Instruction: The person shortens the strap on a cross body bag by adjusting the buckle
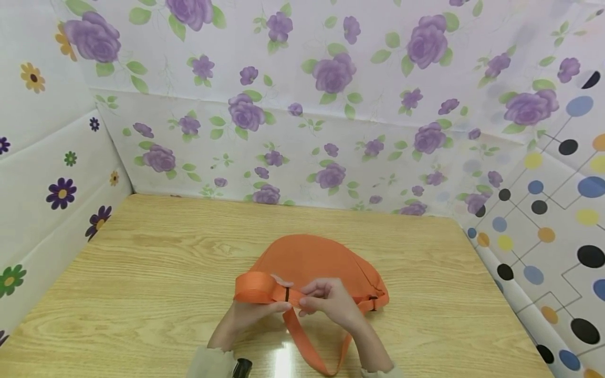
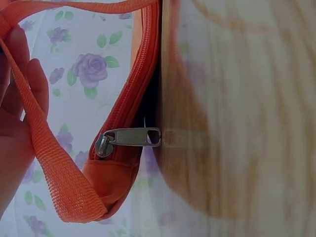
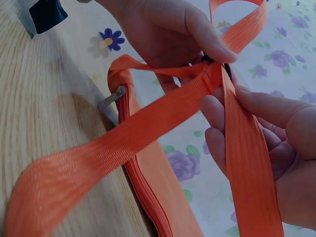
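An orange sling bag (image 1: 312, 257) lies on the wooden table, its curved side toward the back wall. Above its near edge, my left hand (image 1: 248, 317) grips the orange strap (image 1: 302, 341) by a black slider buckle (image 1: 287, 294), thumb on the near side. Just right of the buckle, my right hand (image 1: 337, 304) pinches the webbing between thumb and fingers. One loop of strap stands up over the left hand; another hangs toward the table's front. In the left wrist view a metal zipper pull (image 2: 131, 137) sticks out from the bag's zipper (image 3: 143, 192).
A second black buckle (image 1: 373, 303) sits at the bag's right end. The wood-grain table (image 1: 142, 273) extends to both sides. Flowered sheeting (image 1: 293, 147) covers the back wall, and a dotted sheet (image 1: 543, 236) the right. A black band (image 1: 242, 367) shows by the left sleeve.
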`<act>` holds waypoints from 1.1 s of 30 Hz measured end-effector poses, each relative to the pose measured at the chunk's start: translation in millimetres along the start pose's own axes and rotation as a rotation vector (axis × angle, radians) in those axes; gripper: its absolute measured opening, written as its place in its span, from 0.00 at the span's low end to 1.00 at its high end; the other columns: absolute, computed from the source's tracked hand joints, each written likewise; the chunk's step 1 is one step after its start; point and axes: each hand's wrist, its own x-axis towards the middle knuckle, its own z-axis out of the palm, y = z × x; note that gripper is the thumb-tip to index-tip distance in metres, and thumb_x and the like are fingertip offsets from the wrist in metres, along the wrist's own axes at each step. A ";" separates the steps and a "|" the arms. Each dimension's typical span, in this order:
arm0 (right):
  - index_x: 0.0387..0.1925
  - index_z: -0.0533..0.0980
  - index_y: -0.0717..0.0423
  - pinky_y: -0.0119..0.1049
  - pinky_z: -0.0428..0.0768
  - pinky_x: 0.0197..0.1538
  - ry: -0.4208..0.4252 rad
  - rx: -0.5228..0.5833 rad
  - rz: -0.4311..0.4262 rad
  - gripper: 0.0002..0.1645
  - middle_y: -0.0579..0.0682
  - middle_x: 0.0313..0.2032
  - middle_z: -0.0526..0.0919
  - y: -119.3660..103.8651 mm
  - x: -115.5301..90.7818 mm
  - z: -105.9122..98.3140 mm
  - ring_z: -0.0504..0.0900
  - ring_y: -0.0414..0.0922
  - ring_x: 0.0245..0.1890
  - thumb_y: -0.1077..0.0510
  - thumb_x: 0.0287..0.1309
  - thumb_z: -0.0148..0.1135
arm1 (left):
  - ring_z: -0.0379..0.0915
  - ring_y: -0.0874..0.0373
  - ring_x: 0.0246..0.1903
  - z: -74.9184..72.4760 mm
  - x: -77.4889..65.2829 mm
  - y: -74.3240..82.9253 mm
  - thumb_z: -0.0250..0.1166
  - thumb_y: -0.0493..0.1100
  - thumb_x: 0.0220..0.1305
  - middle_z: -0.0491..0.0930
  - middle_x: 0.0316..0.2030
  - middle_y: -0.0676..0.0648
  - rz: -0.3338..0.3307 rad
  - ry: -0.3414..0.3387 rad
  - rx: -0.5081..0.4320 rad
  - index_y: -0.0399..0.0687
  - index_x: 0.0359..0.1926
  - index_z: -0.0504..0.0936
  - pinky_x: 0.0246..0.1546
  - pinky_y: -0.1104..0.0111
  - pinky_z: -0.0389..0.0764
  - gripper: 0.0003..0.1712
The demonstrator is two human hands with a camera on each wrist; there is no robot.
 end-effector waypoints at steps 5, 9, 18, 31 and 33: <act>0.38 0.74 0.75 0.57 0.74 0.36 -0.030 -0.003 0.000 0.13 0.65 0.30 0.81 0.8 -3.8 -5.9 0.82 0.52 0.27 0.66 0.53 0.60 | 0.75 0.49 0.32 -1.7 1.6 -1.1 0.66 0.19 0.40 0.76 0.31 0.30 0.057 0.005 0.016 0.23 0.33 0.76 0.35 0.70 0.76 0.14; 0.37 0.74 0.76 0.58 0.74 0.34 -0.044 -0.014 -0.024 0.13 0.64 0.29 0.81 2.2 -5.3 -9.3 0.82 0.49 0.25 0.66 0.53 0.59 | 0.75 0.48 0.33 -2.5 0.5 -0.5 0.66 0.19 0.40 0.76 0.31 0.28 0.025 0.017 0.010 0.24 0.33 0.75 0.36 0.70 0.76 0.15; 0.36 0.75 0.75 0.58 0.74 0.33 -0.017 -0.023 -0.034 0.12 0.64 0.28 0.81 3.4 -4.4 -8.9 0.82 0.47 0.23 0.67 0.53 0.60 | 0.76 0.47 0.34 -4.5 -0.5 -4.0 0.66 0.20 0.40 0.77 0.32 0.29 0.004 0.015 0.027 0.24 0.34 0.76 0.37 0.68 0.76 0.15; 0.35 0.74 0.76 0.42 0.80 0.30 -0.012 -0.024 -0.094 0.10 0.64 0.27 0.80 2.0 -0.3 -3.2 0.81 0.42 0.21 0.68 0.54 0.58 | 0.76 0.52 0.35 -0.1 0.1 -4.6 0.66 0.21 0.41 0.75 0.32 0.28 0.008 -0.020 -0.015 0.22 0.35 0.75 0.37 0.68 0.76 0.15; 0.34 0.74 0.76 0.44 0.79 0.30 -0.017 -0.020 -0.096 0.10 0.64 0.27 0.80 1.4 0.7 -2.1 0.81 0.43 0.22 0.68 0.54 0.58 | 0.76 0.54 0.36 0.7 -0.2 -5.0 0.66 0.21 0.42 0.75 0.33 0.27 0.001 -0.030 -0.041 0.22 0.36 0.74 0.38 0.68 0.76 0.16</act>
